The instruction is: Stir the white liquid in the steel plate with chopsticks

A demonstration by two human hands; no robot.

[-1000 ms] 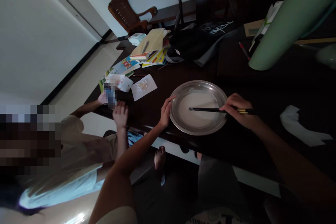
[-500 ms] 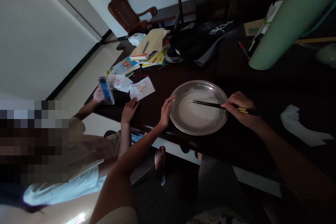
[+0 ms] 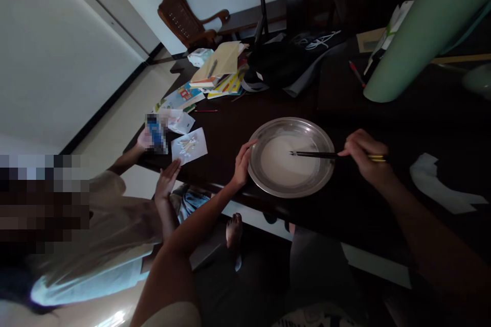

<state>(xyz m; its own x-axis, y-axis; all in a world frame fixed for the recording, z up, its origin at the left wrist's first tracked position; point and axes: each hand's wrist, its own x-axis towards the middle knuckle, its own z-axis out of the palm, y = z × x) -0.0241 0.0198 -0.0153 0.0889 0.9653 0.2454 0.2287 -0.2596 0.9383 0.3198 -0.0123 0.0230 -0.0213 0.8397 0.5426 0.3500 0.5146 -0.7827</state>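
Far left: another person seated at the table edge, one hand (image 3: 165, 182) flat beside a small white paper card with a pale yellowish motif (image 3: 189, 146), the other holding up a small blurred-out object. Not the wearer's hands.

Behind the card: heap of colourful booklets and a tan envelope (image 3: 215, 74). Covers printed in red, yellow and blue, but lettering too small and dim to read. No brand or label legible on this side.

Centre-left: left hand (image 3: 241, 164) curled against the near-left rim of the round, shallow, polished metal tray (image 3: 318, 130), fingertips touching the rim, bracing rather than lifting. Tray flat on the dark wooden table (image 3: 276, 107), close to the near edge.

Centre: thin pool of whitish liquid (image 3: 282, 163) across most of the tray floor, surface fairly even, no lumps discernible in this light. Tips of the pair of dark chopsticks with yellow bands near the top (image 3: 326, 155) resting in the pool, right of the middle, shafts nearly level.

Right: right hand (image 3: 362, 156) closed around the upper end of the chopsticks, just outside the tray's right rim.

Judgement: stirring under way; mixture looks smooth and spread; completion not determinable.

Far right: large pale green cylinder (image 3: 418, 30), white paper scrap (image 3: 441, 186). No writing readable.
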